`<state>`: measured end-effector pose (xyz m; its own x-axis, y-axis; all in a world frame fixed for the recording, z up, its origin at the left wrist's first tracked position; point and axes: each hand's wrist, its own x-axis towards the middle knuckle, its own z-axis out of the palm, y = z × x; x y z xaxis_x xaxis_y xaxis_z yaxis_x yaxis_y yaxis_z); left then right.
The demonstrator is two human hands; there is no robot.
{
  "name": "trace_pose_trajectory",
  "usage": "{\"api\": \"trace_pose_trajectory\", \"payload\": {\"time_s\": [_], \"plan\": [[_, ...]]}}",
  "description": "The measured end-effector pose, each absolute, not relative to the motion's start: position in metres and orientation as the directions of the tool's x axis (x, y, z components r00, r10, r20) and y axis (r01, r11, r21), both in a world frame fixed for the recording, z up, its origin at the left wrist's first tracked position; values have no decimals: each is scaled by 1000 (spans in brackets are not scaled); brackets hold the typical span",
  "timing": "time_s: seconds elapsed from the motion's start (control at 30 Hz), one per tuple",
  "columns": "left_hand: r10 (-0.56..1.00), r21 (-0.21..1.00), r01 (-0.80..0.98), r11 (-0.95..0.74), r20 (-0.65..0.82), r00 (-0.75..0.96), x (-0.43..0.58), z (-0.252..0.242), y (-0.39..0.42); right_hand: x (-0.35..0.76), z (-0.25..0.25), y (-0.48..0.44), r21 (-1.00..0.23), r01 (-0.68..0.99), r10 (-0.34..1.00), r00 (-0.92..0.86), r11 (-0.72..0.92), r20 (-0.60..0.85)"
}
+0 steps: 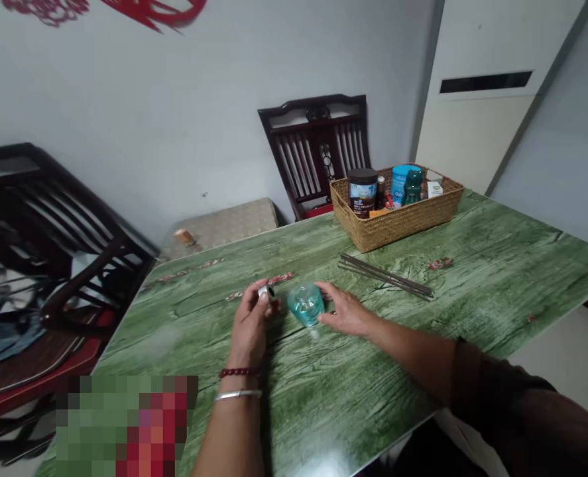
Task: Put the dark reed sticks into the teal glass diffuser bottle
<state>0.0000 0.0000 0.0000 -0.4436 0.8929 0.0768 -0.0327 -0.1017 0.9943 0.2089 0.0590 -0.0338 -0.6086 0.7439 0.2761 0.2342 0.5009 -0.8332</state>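
Note:
A squat clear glass bottle [306, 305] with blue-green liquid stands on the green table [174, 344]. My right hand [343, 310] grips it from the right side, thumb in front and fingers behind. To the left of the bottle, my left hand [254, 311] pinches a small silver cap [266, 291] with a dark opening facing the bottle. Cap and bottle are apart. Several thin dark brown sticks [386, 277] lie in a loose bundle behind and to the right of my right hand.
A wicker basket [398, 228] at the back right holds a dark brown jar [362, 192], a blue tub [404, 180] and a dark green bottle [413, 187]. Dark wooden chairs [323, 149] stand behind and left. A small orange-brown object [184, 237] sits on a low surface behind the table.

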Motion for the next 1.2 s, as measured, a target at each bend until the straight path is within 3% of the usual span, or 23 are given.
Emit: {"api": "trace_pose_trajectory", "payload": {"time_s": [0.07,0.13,0.2,0.3,0.37,0.57,0.83,0.9,0.93,1.0,1.1,1.2], "plan": [[900,986,-113,-124,64,-430,2,1,-2,209,-34,59,-832,229,741,-609,505,283],[901,991,-59,-119,83,-425,0,-1,-3,209,-35,60,-833,224,741,-608,506,286],[892,985,148,-86,142,-429,-2,-4,-2,209,-35,60,-834,221,738,-610,506,287],[869,848,530,5,258,-422,-6,-7,0,209,-35,60,-831,226,738,-611,507,284],[877,805,594,8,280,-391,-6,-7,1,209,-34,60,-830,241,746,-606,503,276],[895,972,219,-83,169,-412,0,1,-2,209,-34,62,-819,263,745,-611,509,267],[934,982,-145,-117,59,-353,2,3,-6,210,-41,68,-878,139,746,-596,459,296],[932,983,-146,-107,48,-359,0,2,-4,209,-43,68,-877,131,742,-599,463,302],[925,993,-64,-95,65,-374,-1,1,-3,209,-44,68,-875,126,739,-600,467,307],[910,963,268,-33,140,-390,-5,-3,-2,206,-47,68,-872,118,734,-599,474,318],[933,629,770,107,204,-297,-14,-9,-2,206,-44,67,-864,148,759,-563,482,327],[977,375,919,123,118,-179,-21,-12,-5,222,-26,70,-774,321,805,-458,546,377]]}}
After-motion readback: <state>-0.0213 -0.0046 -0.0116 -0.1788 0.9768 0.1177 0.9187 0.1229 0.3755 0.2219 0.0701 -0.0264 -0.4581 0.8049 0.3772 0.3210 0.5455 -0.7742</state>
